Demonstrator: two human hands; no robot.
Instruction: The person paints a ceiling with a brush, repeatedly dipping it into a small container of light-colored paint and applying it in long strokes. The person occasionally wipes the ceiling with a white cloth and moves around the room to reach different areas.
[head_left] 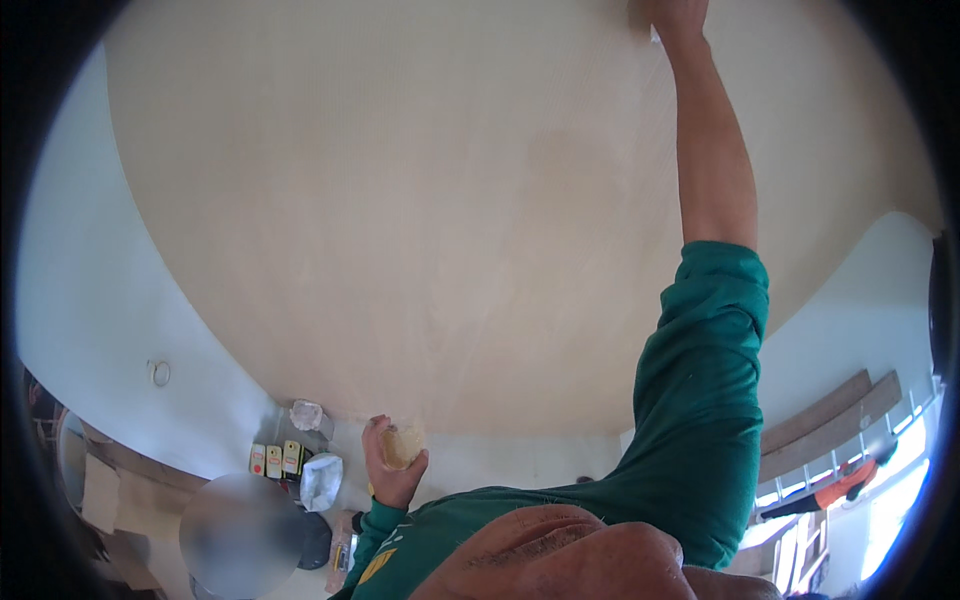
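Yellowish cup point(404, 447) clasped in left hand point(391, 478), likely light, best gripped round sides; right hand point(682, 14) cropped, finger state untellable.

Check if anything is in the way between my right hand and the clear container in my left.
Nothing visible stands between your right hand, partly cut off at the top edge, and the clear container in your left hand. Only the beige surface shows behind that gap.
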